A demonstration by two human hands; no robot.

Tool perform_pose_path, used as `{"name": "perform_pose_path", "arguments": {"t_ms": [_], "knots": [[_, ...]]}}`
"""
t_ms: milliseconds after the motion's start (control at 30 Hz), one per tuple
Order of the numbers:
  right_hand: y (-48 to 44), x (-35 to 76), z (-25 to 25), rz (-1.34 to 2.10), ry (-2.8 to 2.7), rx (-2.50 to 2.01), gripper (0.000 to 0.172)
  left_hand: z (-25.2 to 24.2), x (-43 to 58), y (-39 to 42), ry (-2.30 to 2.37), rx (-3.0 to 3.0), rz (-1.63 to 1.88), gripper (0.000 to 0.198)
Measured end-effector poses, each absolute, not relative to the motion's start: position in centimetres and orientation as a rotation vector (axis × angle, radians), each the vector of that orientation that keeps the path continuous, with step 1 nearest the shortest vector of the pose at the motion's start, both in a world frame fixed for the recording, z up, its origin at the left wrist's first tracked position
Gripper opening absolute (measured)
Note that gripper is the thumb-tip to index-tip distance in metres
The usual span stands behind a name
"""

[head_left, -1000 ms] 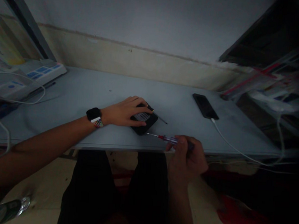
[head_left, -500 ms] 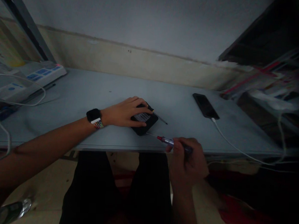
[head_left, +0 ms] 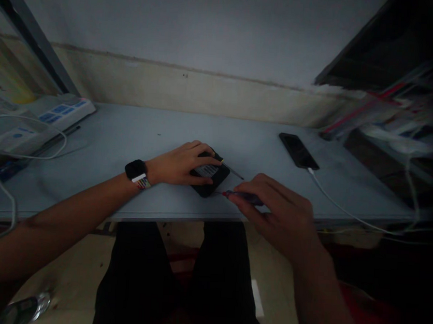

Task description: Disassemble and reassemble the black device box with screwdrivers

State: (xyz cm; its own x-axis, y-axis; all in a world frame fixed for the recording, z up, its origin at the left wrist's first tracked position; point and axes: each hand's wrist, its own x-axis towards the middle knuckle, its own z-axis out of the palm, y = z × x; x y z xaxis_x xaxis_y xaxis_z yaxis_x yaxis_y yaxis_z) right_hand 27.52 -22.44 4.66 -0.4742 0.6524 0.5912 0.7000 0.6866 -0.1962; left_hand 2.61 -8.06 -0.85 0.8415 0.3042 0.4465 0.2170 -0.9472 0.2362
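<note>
Pinning flat black boxy case (head_left: 216,174) under open, spread left hand (head_left: 187,164), pinching slim red-collared screwdriver (head_left: 249,198) in right hand (head_left: 280,209) by case's near corner, probably working the tip, needs steady aim.

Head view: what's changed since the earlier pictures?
The right hand has moved forward along the screwdriver, toward the black box, now gripping close behind the red collar. The left hand still rests on the box; the phone lies unmoved.
</note>
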Motion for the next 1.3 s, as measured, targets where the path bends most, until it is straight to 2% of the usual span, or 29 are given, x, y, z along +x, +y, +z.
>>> {"name": "perform_pose_path", "arguments": {"t_ms": [133, 233, 367, 633, 1100, 1300], "knots": [[-22.9, 27.9, 5.1, -0.103, -2.32, -1.056, 0.008, -1.0, 2.7, -8.0, 0.426, 2.829, 0.753, 0.052], [-23.7, 28.4, 4.4, 0.065, -2.288, -1.109, 0.004, -1.0, 2.7, -7.9, 0.426, 2.828, 0.748, 0.052], [-25.2, 29.0, 1.9, 0.241, -2.15, -1.261, 0.012, -0.9, 2.7, -7.9, 0.436, 2.85, 0.719, 0.051], [-27.4, 27.6, -1.7, 0.266, -2.0, -1.451, 0.016, -0.8, 2.7, -8.1, 0.447, 2.831, 0.718, 0.051], [-28.8, 23.1, -3.4, 0.45, -1.764, -1.609, 0.009, -0.2, 2.6, -9.1, 0.4, 2.822, 0.615, 0.082], [-29.1, 22.1, -4.2, 0.45, -1.656, -1.603, 0.013, 0.1, 2.7, -9.4, 0.363, 2.798, 0.616, 0.08]]}}
